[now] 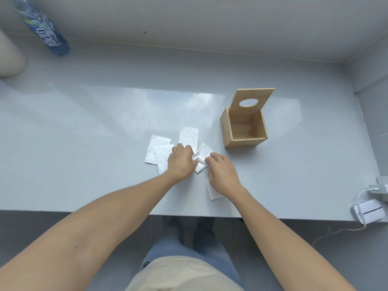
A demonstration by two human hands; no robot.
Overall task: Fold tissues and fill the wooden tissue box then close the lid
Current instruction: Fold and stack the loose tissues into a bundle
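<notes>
A wooden tissue box point(241, 141) stands on the grey table point(94, 127), right of centre, with nothing visible inside. Its lid point(251, 100), with an oval hole, stands raised at the back. Several white tissues lie flat in front of me: one point(188, 136) behind my hands, two overlapping point(156, 152) on the left, one point(213, 193) partly under my right wrist. My left hand point(180, 161) and my right hand point(223, 174) both pinch a crumpled tissue point(201, 157) between them, just above the table.
A blue plastic bottle point(45, 31) lies at the far left by the wall, beside a cream container point(9, 57). A white device point(369, 212) with a cable and a plug sits at the right front edge. The table's front edge runs just below my forearms.
</notes>
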